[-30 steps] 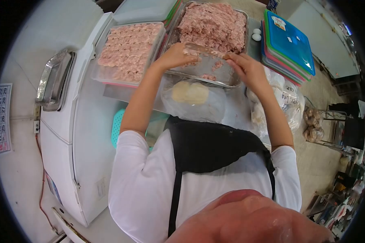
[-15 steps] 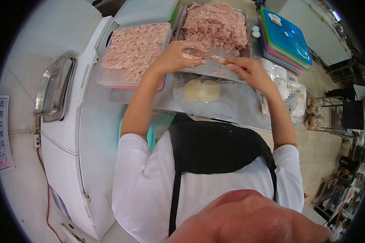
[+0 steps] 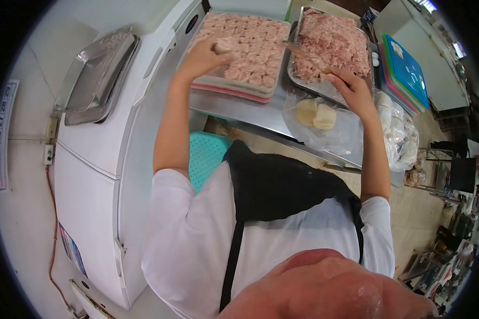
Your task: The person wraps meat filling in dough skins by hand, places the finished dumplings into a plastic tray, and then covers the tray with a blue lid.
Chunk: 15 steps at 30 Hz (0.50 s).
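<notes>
My left hand point(image 3: 201, 57) is curled around a small pinkish filled dumpling point(image 3: 226, 45), over the near left part of a plastic container point(image 3: 274, 90) packed with rows of dumplings. Between the fingers of my right hand point(image 3: 348, 87) is a thin spatula point(image 3: 306, 55), its blade pointing left across the edge of the metal tray point(image 3: 294, 74). A mound of ground meat point(image 3: 332, 45) fills that tray. Round pale wrappers point(image 3: 316, 114) lie on clear plastic just in front of it.
Stacked coloured lids point(image 3: 407, 66) and white eggs point(image 3: 376, 59) are at the right, behind wrapped plastic packages point(image 3: 402, 133). A turquoise perforated basket point(image 3: 207, 154) sits below the table edge. The white freezer point(image 3: 90, 159) and empty metal trays point(image 3: 98, 80) are at the left.
My hands have moved apart. The left one went leftward over the dumpling container with the dumpling, while the right one stayed near the meat tray with the spatula. The view has shifted left.
</notes>
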Each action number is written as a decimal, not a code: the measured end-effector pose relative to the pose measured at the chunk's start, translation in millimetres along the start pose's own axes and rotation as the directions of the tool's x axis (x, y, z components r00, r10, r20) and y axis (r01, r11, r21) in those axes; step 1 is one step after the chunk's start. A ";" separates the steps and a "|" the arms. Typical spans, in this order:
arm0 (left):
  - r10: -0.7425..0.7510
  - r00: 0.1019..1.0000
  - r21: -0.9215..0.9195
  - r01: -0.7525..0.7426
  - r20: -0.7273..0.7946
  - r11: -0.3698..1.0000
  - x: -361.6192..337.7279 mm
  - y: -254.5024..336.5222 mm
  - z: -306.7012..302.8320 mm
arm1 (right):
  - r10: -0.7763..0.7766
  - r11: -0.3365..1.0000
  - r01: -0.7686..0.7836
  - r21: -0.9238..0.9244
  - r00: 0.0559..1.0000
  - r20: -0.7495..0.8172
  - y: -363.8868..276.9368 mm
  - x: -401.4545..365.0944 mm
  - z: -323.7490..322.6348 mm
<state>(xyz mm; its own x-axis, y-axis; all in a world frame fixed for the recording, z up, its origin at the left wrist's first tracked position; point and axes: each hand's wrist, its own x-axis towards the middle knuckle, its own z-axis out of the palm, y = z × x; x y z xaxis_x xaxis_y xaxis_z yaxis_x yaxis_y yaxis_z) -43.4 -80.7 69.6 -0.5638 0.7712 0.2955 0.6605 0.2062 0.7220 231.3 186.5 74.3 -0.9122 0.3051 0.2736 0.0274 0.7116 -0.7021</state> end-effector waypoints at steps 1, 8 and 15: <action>-0.062 0.997 0.040 0.060 0.047 0.997 -3.5 -15.7 -12.1 | 0.062 0.998 -0.062 0.007 0.998 -0.022 6.2 -5.2 2.2; -0.011 1.000 0.389 0.002 0.020 0.921 -19.8 -95.7 13.8 | 0.437 0.895 -0.419 0.154 0.892 -0.118 36.8 -54.1 21.6; -0.132 0.990 0.372 0.102 0.056 0.922 -0.4 -92.4 46.2 | 0.487 0.867 -0.457 0.198 0.862 -0.144 22.0 -70.6 14.9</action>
<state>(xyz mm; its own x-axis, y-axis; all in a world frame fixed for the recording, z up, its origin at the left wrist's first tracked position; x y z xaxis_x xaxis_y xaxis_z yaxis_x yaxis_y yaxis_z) -81.2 -72.2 -26.1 -0.6175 0.7696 0.1624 0.7364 0.4931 0.4632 290.2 171.2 29.8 -0.7137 0.7004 -0.0110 0.3594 0.3526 -0.8640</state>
